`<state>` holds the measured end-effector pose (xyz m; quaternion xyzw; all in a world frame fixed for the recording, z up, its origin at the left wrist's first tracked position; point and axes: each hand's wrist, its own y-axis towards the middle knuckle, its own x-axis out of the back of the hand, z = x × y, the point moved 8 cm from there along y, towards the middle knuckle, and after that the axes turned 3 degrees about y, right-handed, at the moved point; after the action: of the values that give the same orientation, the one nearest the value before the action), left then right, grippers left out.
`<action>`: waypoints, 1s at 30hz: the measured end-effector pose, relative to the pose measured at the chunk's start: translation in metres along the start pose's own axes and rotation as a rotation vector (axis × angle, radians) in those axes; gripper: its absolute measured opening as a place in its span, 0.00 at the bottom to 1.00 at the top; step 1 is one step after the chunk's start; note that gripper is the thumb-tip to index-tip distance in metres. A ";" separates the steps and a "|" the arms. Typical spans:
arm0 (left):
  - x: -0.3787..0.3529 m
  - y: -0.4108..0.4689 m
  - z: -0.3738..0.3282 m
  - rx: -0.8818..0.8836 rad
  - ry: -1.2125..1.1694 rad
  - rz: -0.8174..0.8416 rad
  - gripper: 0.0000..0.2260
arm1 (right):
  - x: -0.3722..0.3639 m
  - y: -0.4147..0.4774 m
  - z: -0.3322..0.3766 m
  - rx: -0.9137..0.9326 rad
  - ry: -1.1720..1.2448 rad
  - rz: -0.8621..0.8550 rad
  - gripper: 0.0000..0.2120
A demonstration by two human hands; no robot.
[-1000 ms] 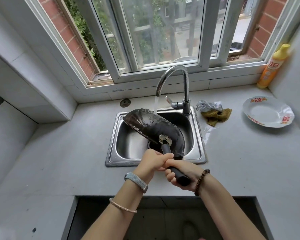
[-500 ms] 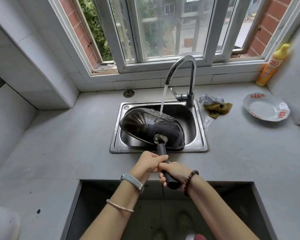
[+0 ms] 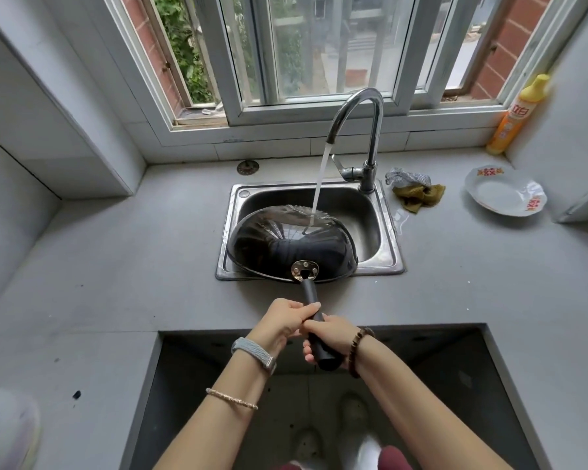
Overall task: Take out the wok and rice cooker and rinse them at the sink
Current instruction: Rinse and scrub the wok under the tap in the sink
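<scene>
On the grey tabletop [image 3: 116, 266] I see a white plate [image 3: 499, 195] with red marks at the right, a yellow bottle [image 3: 516, 120] in the corner by the window [image 3: 319, 45], and an olive cloth [image 3: 420, 197] touching a steel scourer [image 3: 406, 177].

A sink [image 3: 279, 195] sits mid-frame in a counter [image 3: 133, 252]. A wok [image 3: 286, 245] lies overturned in its left part, handle toward the frame's bottom. A faucet [image 3: 370, 130] stands at the sink's upper right corner. Right of it lie a rag [image 3: 420, 196], then a plate [image 3: 499, 195]; a bottle [image 3: 516, 120] stands upper right.
</scene>
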<state>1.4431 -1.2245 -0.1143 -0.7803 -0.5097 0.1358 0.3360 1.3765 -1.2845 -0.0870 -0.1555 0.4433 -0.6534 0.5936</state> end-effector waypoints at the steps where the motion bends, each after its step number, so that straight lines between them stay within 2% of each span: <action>1: 0.001 0.000 0.001 -0.003 -0.004 0.004 0.10 | -0.001 0.000 0.000 0.004 0.009 -0.008 0.05; 4: 0.001 0.000 0.002 -0.007 -0.012 0.016 0.11 | -0.003 -0.001 -0.001 -0.002 0.012 -0.039 0.04; 6: 0.001 -0.001 0.003 0.007 -0.030 0.020 0.11 | -0.003 -0.004 0.001 -0.013 -0.074 -0.080 0.04; 11: -0.001 0.000 0.014 0.073 -0.110 0.049 0.07 | 0.005 0.000 0.009 -0.002 -0.592 -0.294 0.04; 14: -0.004 0.000 0.021 0.111 -0.157 0.067 0.14 | 0.004 0.005 0.014 0.040 -1.031 -0.453 0.17; 15: -0.004 0.001 0.024 0.121 -0.160 0.071 0.11 | 0.005 0.005 0.014 0.050 -1.071 -0.513 0.20; 16: -0.005 0.001 0.027 0.139 -0.168 0.081 0.06 | 0.006 0.005 0.012 0.047 -1.054 -0.547 0.20; 17: -0.006 0.000 0.029 0.161 -0.178 0.091 0.05 | 0.009 0.007 0.009 0.048 -1.017 -0.572 0.20; 20: -0.010 -0.003 0.036 0.217 -0.222 0.130 0.15 | 0.012 0.007 0.003 0.054 -0.950 -0.575 0.19; 22: -0.015 0.000 0.037 0.245 -0.283 0.153 0.12 | 0.010 0.006 0.004 0.080 -0.959 -0.556 0.17; 24: -0.017 0.001 0.032 0.211 -0.326 0.131 0.06 | 0.012 0.007 0.004 0.091 -0.948 -0.540 0.20; 27: -0.018 -0.004 0.020 0.139 -0.320 0.091 0.06 | 0.011 0.007 0.011 0.103 -1.001 -0.482 0.26; 30: -0.013 -0.003 0.010 0.053 -0.290 0.039 0.06 | 0.007 0.000 0.023 0.128 -1.031 -0.442 0.25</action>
<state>1.4299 -1.2312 -0.1211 -0.7529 -0.5340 0.2672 0.2768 1.3918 -1.3004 -0.0766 -0.5074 0.0121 -0.6273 0.5907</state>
